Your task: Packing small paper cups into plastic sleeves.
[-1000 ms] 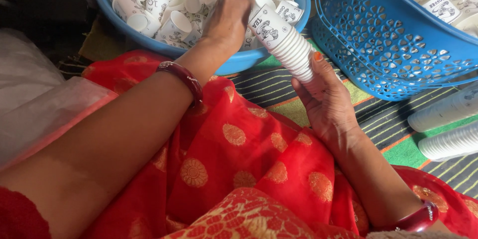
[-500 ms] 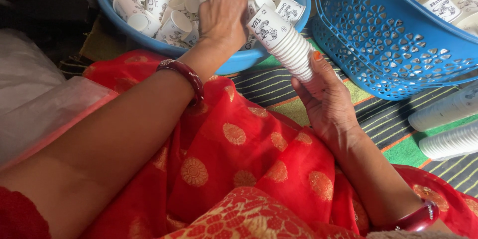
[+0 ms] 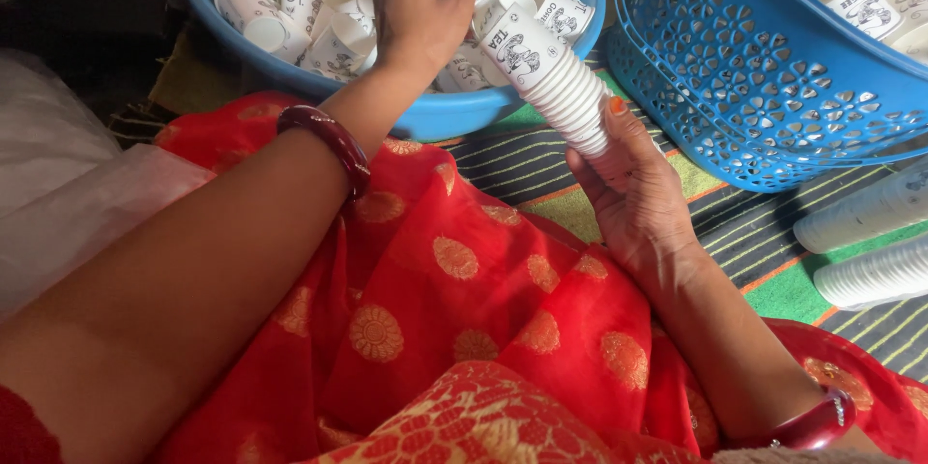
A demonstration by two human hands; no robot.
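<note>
My left hand [image 3: 420,14] reaches into a round blue tub [image 3: 454,121] full of loose white printed paper cups [image 3: 290,0]. Its fingers pinch one cup at the top edge of the view, partly cut off. A dark red bangle sits on that wrist. My right hand [image 3: 633,198] holds a nested stack of paper cups [image 3: 561,82] from below. The stack tilts up and to the left, its open end next to the tub's rim. A red garment with gold round motifs [image 3: 454,280] covers my lap under both arms.
A blue perforated plastic basket [image 3: 773,87] holding more cups stands at the upper right. Two long stacks of cups [image 3: 870,208] lie on the striped mat [image 3: 541,159] at the right edge. A white plastic sheet [image 3: 58,193] lies at the left.
My left hand has moved farther up into the tub and lifted among the cups. My right hand and its stack have stayed almost still.
</note>
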